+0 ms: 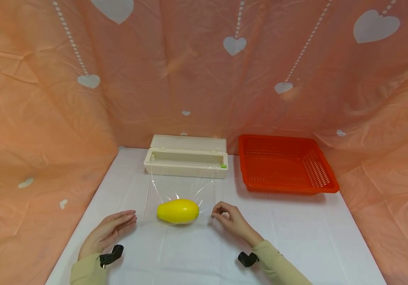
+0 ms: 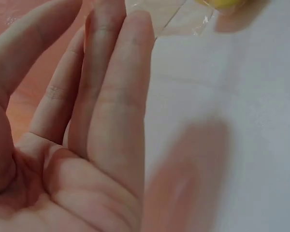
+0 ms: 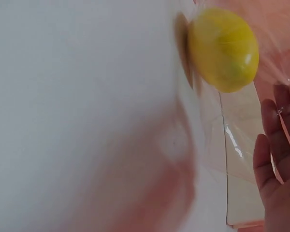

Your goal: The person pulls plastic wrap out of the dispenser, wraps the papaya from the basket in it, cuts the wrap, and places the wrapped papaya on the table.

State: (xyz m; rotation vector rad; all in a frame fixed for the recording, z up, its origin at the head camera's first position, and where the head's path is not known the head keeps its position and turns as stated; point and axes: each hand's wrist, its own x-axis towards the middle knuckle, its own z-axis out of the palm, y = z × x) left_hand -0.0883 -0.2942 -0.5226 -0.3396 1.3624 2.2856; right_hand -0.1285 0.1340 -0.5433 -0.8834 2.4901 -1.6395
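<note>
A smooth, oblong yellow fruit [image 1: 178, 211] lies on the white table under a clear sheet of cling film [image 1: 204, 194], which creases around it. Left of the film, my left hand [image 1: 112, 229] is held with its fingers nearly straight and close together, holding nothing. Its palm [image 2: 72, 193] shows in the left wrist view. On the other side, my right hand [image 1: 232, 221] has thumb and forefinger brought together at the film's right edge and appears to pinch it. In the right wrist view the film stretches from the fruit [image 3: 224, 50] to the fingers [image 3: 280, 140]; the thumb is hidden.
Behind the fruit stands a cream film dispenser box [image 1: 186, 171], its lid raised and a green slider at the right of its front edge. An orange-red plastic basket [image 1: 285, 188] stands at the back right. A peach curtain with hearts hangs around the table.
</note>
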